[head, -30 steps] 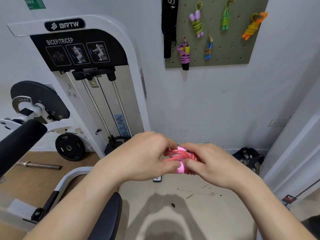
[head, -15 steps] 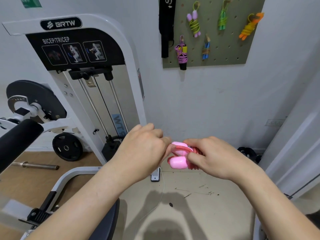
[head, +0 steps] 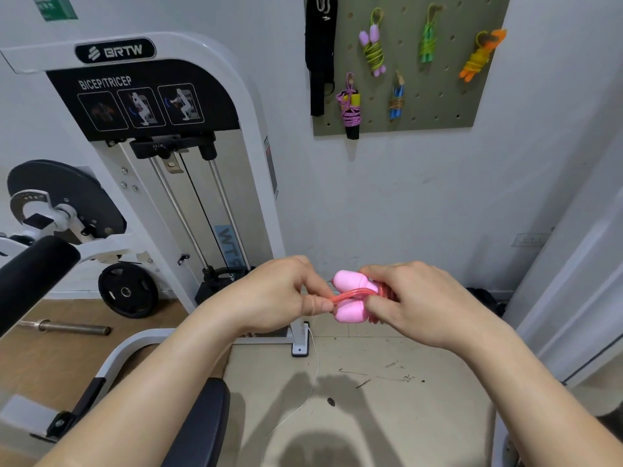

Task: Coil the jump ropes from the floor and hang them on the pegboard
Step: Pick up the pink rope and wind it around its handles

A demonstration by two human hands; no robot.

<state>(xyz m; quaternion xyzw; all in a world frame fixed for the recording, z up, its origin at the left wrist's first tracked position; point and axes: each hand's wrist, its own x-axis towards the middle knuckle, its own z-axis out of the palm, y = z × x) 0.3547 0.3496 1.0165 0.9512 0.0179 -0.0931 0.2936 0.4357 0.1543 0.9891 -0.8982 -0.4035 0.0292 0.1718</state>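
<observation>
Five coiled ropes hang on the pegboard point(head: 435, 106) at upper right, while the right hand point(head: 418, 301) grips the pink jump rope point(head: 350, 298) bundle and the left hand point(head: 279, 294) pinches its loop, hanging left to do.

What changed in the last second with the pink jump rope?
The left hand slid leftward off the pink jump rope and now pinches a cord loop, drawing it out between the two handles. The right hand still grips the rope. The five coiled ropes on the pegboard are unchanged.

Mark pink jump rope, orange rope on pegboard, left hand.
pink jump rope point(head: 349, 279), head view, upper handle.
orange jump rope point(head: 477, 59), head view, coiled middle.
left hand point(head: 279, 294), head view, back of hand.
</observation>
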